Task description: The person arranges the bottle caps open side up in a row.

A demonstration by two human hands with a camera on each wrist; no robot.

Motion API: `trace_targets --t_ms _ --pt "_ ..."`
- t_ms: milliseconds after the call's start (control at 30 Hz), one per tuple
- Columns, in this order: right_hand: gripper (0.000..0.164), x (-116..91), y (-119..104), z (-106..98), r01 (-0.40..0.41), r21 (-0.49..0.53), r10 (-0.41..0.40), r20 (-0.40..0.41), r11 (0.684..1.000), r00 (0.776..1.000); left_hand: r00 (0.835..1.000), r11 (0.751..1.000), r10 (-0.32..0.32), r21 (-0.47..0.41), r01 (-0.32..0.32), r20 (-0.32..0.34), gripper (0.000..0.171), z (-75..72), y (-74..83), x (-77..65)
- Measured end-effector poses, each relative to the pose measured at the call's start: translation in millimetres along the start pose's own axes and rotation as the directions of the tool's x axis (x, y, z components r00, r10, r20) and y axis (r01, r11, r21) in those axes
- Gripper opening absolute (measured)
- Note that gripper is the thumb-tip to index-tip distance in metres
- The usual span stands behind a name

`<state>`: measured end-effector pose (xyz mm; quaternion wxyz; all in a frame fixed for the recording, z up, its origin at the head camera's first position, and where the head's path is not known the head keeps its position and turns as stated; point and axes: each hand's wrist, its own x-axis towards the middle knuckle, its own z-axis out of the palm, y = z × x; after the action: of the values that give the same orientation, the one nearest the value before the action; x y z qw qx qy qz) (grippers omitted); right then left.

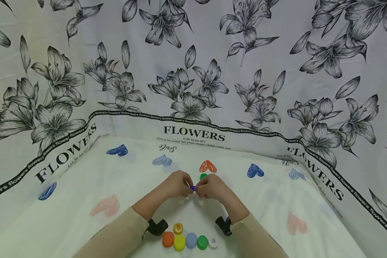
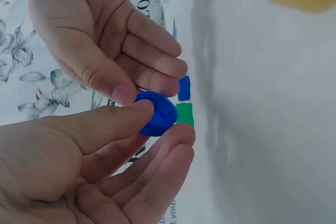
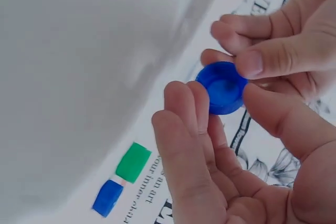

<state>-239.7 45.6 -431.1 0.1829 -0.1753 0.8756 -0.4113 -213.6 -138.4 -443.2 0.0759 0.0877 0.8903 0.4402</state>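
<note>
Cap row: head view only. Wrist views show hollow blue cap; left hand and right hand pinch it.

A small, round blue cap, shallow and hollow with a raised rim, is held tilted near the middle of the scene. The left hand pinches it from the left, while the right hand grips its right side.
</note>
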Motion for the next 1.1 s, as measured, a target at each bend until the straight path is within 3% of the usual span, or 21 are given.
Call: trace_targets --t_ms 167,400,600,833,1100 --pt "0.015 11.5 -4.0 1.9 -0.019 -0.005 0.019 -0.049 1.000 0.999 0.998 0.998 -0.041 -0.048 0.038 -0.052 0.007 -6.6 -7.6 8.4" --pt "0.016 16.5 -2.1 5.9 -0.011 -0.008 0.011 -0.013 1.000 1.000 0.989 0.983 -0.137 -0.130 0.128 -0.062 0.008 -8.5 -19.8 16.6" --pt "0.042 14.9 -0.2 4.9 -0.013 0.030 0.012 0.024 0.999 1.000 0.977 0.954 -0.191 -0.251 0.162 -0.097 0.012 -1.2 -29.9 21.8" --pt "0.051 1.0 2.5 0.1 -0.061 -0.032 0.062 0.030 0.998 0.998 0.973 0.931 -0.215 -0.319 0.178 -0.084 0.028 12.9 -23.3 26.2" --pt "0.046 -1.4 -6.5 8.0 -0.015 -0.158 0.035 0.130 0.987 0.991 0.963 0.921 -0.240 -0.343 0.185 -0.125 0.030 4.7 -19.6 22.8"
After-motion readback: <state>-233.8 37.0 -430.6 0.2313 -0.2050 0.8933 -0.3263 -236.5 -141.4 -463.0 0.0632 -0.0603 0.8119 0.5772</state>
